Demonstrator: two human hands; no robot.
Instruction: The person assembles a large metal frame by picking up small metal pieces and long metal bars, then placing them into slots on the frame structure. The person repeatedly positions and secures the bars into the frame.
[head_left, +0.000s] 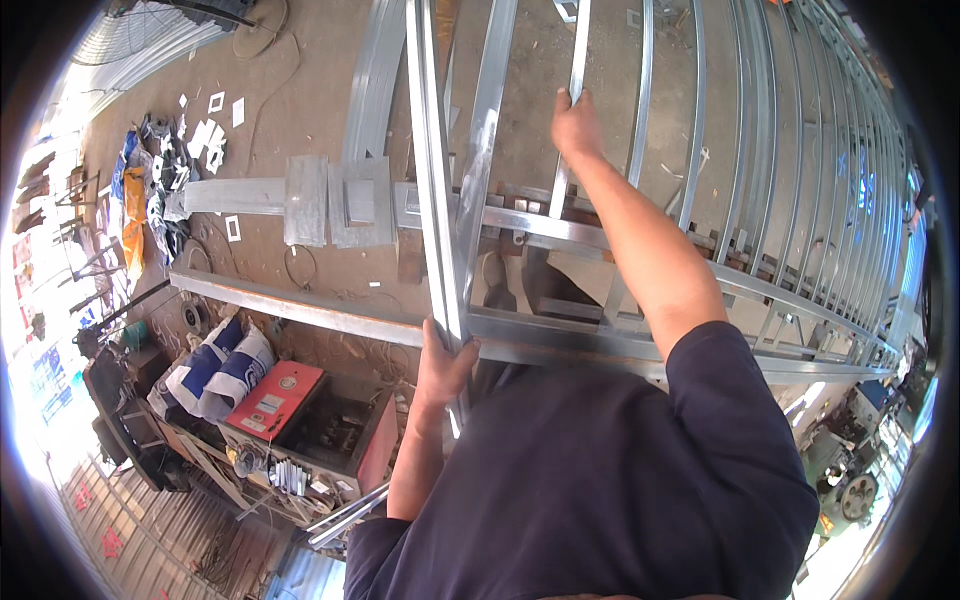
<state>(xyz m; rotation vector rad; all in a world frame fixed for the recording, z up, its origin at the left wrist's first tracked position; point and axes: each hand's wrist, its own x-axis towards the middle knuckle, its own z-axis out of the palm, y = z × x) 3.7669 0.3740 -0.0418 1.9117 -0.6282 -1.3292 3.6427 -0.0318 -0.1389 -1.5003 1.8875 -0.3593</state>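
My left hand is closed round the near end of a long, bright metal profile, which runs away from me toward the far edge of the view. Stretched out ahead, my right hand grips a thin metal bar. That bar meets a metal crossbar of a large frame at its near end. Between my hands, a wider metal channel lies beside the profile, partly behind it. A long metal beam passes crosswise under my left hand and close to my body.
Many parallel frame bars extend to the right. Flat metal plates lie left of the profile. On the lower left are a red-lidded box and white-and-blue sacks. Crumpled sheeting and cut scraps lie on the floor.
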